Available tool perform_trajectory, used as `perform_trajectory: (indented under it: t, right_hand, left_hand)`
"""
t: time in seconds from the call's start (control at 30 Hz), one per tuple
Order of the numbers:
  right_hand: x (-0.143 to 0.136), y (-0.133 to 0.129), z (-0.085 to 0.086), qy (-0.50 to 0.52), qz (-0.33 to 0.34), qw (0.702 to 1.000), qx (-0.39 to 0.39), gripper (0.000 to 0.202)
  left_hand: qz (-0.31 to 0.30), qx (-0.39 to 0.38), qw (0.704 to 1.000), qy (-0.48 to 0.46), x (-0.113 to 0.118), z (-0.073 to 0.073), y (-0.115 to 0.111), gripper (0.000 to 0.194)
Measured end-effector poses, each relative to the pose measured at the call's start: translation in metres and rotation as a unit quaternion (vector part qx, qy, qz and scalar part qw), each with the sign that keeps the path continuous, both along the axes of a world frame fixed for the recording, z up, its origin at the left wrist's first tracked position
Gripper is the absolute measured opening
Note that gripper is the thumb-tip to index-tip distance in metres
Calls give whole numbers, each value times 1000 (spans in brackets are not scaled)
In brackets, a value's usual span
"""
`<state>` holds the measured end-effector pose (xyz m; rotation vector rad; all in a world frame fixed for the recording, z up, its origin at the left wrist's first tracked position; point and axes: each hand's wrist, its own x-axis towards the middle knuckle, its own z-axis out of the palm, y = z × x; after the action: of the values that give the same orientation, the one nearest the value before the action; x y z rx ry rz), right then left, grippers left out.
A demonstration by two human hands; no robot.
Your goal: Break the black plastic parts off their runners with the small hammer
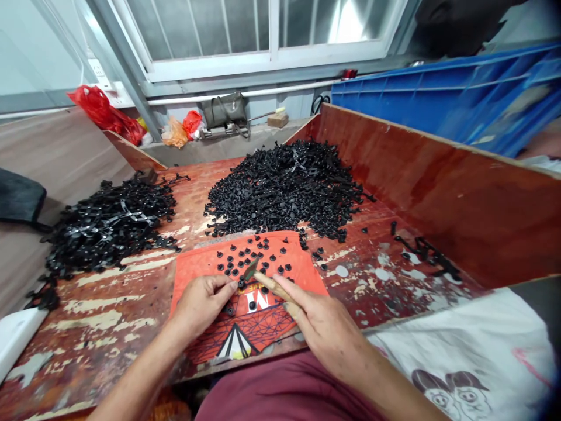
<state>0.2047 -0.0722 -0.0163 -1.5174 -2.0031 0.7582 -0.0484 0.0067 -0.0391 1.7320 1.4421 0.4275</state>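
Fingers of the left hand [204, 301] pinch a small black plastic part [241, 283]; the right hand's [322, 318] wrap a wooden-handled, pointed metal blade [251, 270].

The window [210, 29] is cut off by the top edge, a white object [21, 330] and a dark one [20, 196] by the left edge, and the blue crate [407, 108] by the right edge, where it blurs. At the center, the left hand [201, 301] hides much of the black piece [241, 283] at its fingertips, and the right hand [326, 321] covers the rear of the wooden handle [278, 288]. Single pieces inside the middle heap [280, 190] are too small to tell apart.
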Motion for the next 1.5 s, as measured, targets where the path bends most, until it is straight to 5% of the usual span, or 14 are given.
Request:
perform_trajectory:
  t: [0.57,0.97,1.27,1.5]
  right_hand:
    - [-9,3,5,-54,6,998,22,53]
    - [-12,2,-12,-128,14,991,22,54]
    - [-4,2,12,-90,8,993,81,55]
    - [-10,0,8,-121,16,991,58,57]
  left_hand:
    - [21,28,999,25,3,-2,-1,36]
    - [18,68,995,69,11,15,-9,33]
    - [24,50,997,63,8,5,-6,36]
    - [41,36,998,24,8,4,-6,36]
